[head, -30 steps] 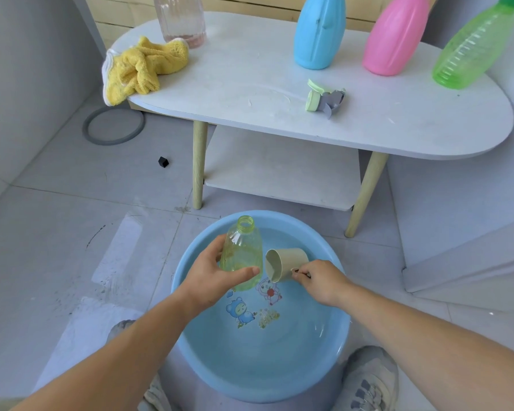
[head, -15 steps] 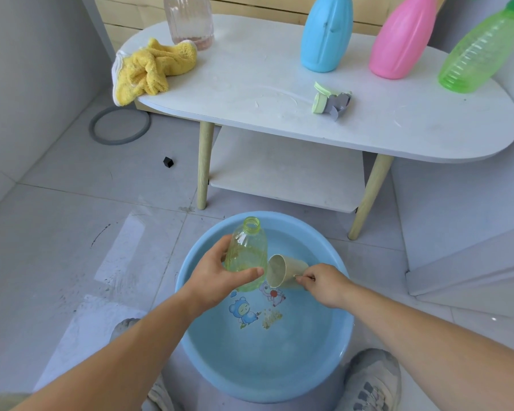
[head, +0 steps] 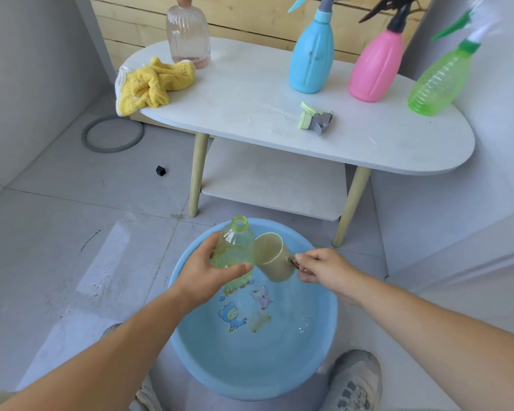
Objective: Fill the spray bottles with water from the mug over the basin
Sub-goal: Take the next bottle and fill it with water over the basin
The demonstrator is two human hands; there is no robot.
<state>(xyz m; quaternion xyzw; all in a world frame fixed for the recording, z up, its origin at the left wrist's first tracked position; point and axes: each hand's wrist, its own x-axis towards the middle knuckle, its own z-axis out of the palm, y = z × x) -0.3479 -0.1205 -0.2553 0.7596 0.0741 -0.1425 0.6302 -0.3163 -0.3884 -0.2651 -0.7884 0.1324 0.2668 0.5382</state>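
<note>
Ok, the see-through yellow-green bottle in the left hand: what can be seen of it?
The see-through yellow-green plastic bottle has an open threaded neck, no spray head. It is nearly upright, above the round blue plastic basin. The left hand grips its lower body, thumb in front. The tilted beige mug sits close at its right side; whether they touch is unclear. Its fill level cannot be told.

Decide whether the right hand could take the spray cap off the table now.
Probably not yet: the right hand holds the mug; otherwise nothing stands between it and the spray cap.
</note>
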